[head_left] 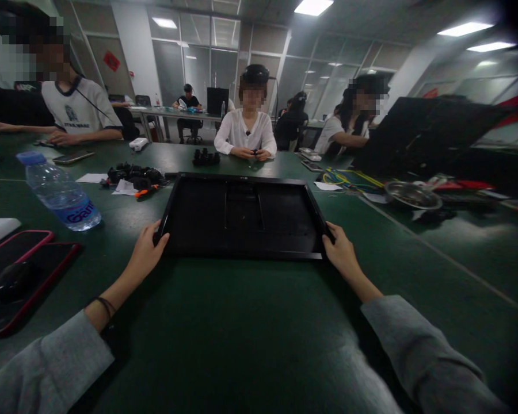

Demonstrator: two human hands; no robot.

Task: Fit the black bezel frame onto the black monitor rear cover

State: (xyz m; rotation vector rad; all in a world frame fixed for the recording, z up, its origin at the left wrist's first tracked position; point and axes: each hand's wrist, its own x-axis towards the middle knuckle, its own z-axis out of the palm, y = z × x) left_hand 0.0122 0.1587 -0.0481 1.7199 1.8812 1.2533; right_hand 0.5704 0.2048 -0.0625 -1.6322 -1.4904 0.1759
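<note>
A flat black monitor back panel (pixel 242 215) lies on the green table in front of me. My left hand (pixel 147 250) grips its near left corner, fingers curled round the edge. My right hand (pixel 341 250) grips the near right corner the same way. Both my arms wear grey sleeves, and a dark band sits on my left wrist.
A plastic water bottle (pixel 60 195) lies at left, beside two dark phones in red cases (pixel 12 276). Black parts and an orange-handled tool (pixel 136 178) lie beyond. A metal bowl (pixel 412 195) and coloured cables (pixel 349 178) sit at right. Several people sit across the table.
</note>
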